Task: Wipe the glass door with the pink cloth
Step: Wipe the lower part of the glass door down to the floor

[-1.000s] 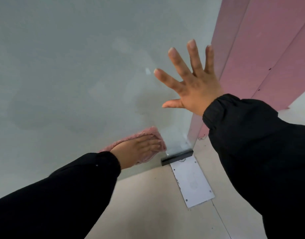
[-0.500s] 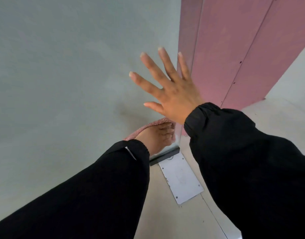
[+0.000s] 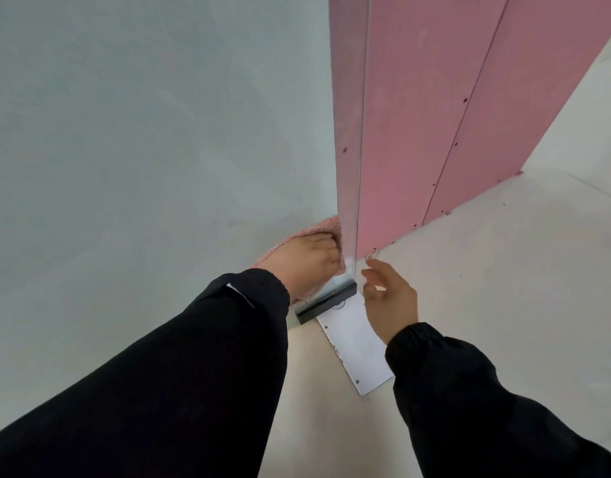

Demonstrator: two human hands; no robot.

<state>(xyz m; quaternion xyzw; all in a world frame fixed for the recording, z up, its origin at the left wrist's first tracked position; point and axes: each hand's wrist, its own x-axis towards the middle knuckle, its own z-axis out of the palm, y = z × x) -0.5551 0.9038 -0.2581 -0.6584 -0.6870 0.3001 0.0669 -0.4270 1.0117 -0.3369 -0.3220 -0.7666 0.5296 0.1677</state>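
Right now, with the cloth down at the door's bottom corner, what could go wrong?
1. The left hand presses the pink cloth right at the free edge of the glass door. Another stroke could run the fingers onto that bare edge.
2. The right hand hangs open beside the edge and seems not to brace the glass, so the door may swing under the push.
3. The cloth could snag on the black clamp just below.
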